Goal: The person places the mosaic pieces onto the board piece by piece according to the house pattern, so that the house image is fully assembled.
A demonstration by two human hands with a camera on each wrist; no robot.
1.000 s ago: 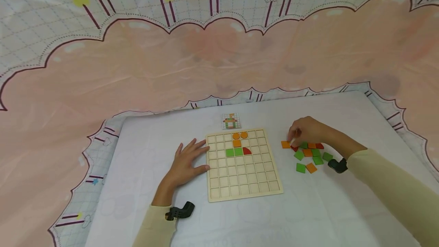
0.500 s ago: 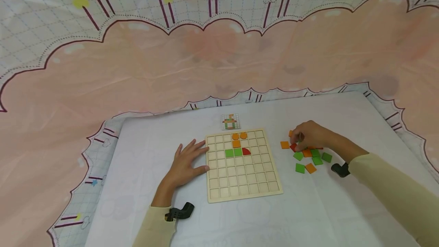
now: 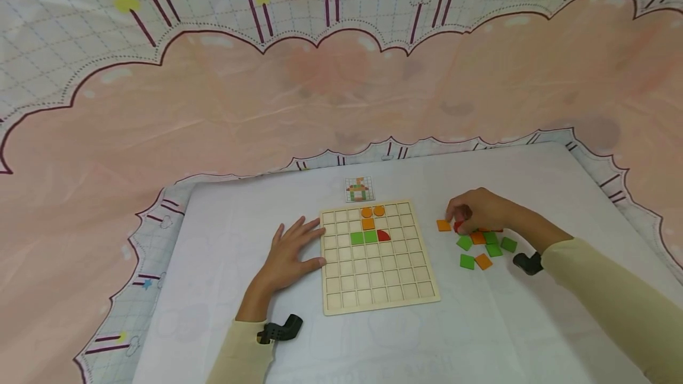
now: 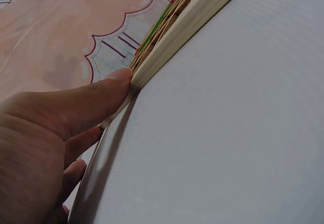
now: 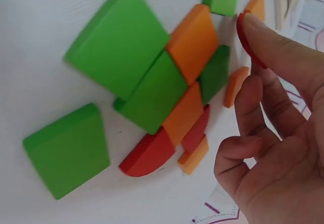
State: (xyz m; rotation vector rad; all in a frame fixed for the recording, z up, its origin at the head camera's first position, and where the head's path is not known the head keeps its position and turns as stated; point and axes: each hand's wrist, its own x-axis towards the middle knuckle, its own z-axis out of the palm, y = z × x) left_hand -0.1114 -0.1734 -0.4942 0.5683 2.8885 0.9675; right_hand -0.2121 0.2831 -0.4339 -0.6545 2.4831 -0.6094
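In the head view, a square wooden grid board (image 3: 379, 280) lies on the white-covered table. My left hand (image 3: 288, 256) rests at its left edge, fingers spread and fairly straight, thumb and fingertips touching the rim. Set in the upper cells are two orange round tiles (image 3: 372, 211), an orange square tile (image 3: 369, 224), two green square tiles (image 3: 364, 237) and a red quarter-circle tile (image 3: 383, 235). Right of the board, my right hand (image 3: 477, 209) pinches a red curved-edge tile (image 5: 248, 42) between thumb and finger, above the loose tiles. It partly hides the pile in the head view.
Several loose green tiles (image 3: 493, 249) and orange tiles (image 3: 483, 262) lie right of the board. A lone orange tile (image 3: 443, 226) sits left of the right hand. Behind the board lies a small pattern card (image 3: 359, 189). Beyond the table hangs a printed cloth (image 3: 341, 88).
My right hand shifts slightly among the loose tiles, lately a little leftward, covering an orange tile seen half a second ago. The red tile comes into its pinch. The left hand and board stay put.
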